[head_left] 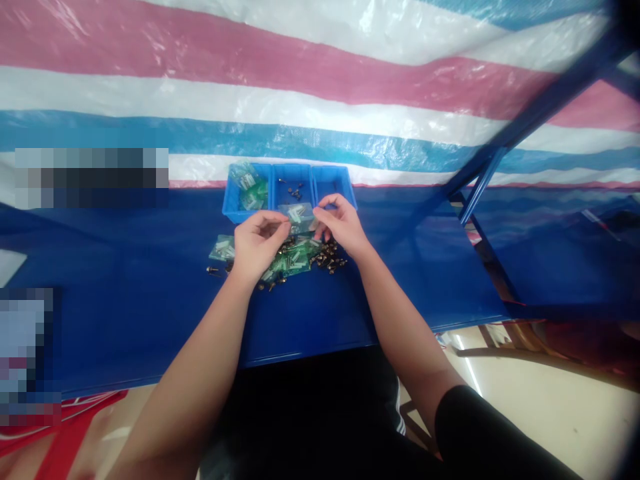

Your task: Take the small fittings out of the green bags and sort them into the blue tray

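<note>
Left hand (257, 243) and right hand (343, 223) pinch a bag (299, 217) at frame centre; above, the left bin (230, 203) holds greenish bags (253, 192), the middle bin (301, 171) screws (295, 194).

you hold a small see-through bag (299, 217) with white pieces (298, 212) inside, near the middle blue bin's (295, 171) front edge.
</note>
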`<state>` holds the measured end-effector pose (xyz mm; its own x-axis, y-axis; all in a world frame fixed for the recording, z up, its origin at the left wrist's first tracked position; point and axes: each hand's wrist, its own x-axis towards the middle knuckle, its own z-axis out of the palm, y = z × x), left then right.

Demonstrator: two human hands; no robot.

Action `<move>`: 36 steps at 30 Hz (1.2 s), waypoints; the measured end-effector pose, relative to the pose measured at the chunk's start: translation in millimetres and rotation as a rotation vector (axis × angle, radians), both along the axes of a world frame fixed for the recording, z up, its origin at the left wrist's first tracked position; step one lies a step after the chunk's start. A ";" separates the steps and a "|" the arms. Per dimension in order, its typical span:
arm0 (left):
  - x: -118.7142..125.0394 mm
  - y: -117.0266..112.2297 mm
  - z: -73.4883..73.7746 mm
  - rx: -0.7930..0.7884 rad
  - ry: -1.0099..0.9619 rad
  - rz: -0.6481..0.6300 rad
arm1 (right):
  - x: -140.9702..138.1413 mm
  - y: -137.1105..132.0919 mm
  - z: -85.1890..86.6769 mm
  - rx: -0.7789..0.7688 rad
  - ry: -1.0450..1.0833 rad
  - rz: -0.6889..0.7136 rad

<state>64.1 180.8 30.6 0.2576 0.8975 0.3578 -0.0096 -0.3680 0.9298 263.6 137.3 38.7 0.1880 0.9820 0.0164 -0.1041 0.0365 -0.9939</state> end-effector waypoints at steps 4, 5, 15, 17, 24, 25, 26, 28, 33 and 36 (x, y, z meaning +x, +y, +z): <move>-0.3 0.1 -1.5 0.005 0.057 -0.004 | 2.8 1.1 -4.5 -0.026 -0.032 0.050; -0.4 0.2 -1.7 0.003 0.064 -0.002 | 3.4 0.6 -5.1 -0.020 -0.055 0.066; -0.7 0.7 -2.7 -0.003 0.087 -0.038 | 2.8 0.4 -5.9 0.046 -0.111 0.017; -0.6 0.5 -3.1 0.003 0.087 -0.036 | 3.0 0.5 -6.1 0.048 -0.112 0.020; -0.1 0.1 -5.1 -0.004 0.082 -0.027 | 3.2 -0.5 -5.0 0.067 -0.100 0.019; -0.1 0.1 -5.2 -0.008 0.080 -0.027 | 3.1 -0.9 -4.4 0.065 -0.107 0.019; 0.0 0.1 -5.2 -0.010 0.080 -0.027 | 2.9 -1.2 -3.7 0.064 -0.114 0.020; 0.0 0.2 -5.3 -0.009 0.083 -0.026 | 2.5 -1.7 -2.7 0.065 -0.124 0.022; -0.2 1.1 -7.1 -0.001 0.097 -0.021 | 1.9 -1.2 -2.1 0.071 -0.118 0.023; -0.1 1.9 -8.8 -0.003 0.091 -0.015 | 1.9 -0.9 -2.2 0.080 -0.105 0.020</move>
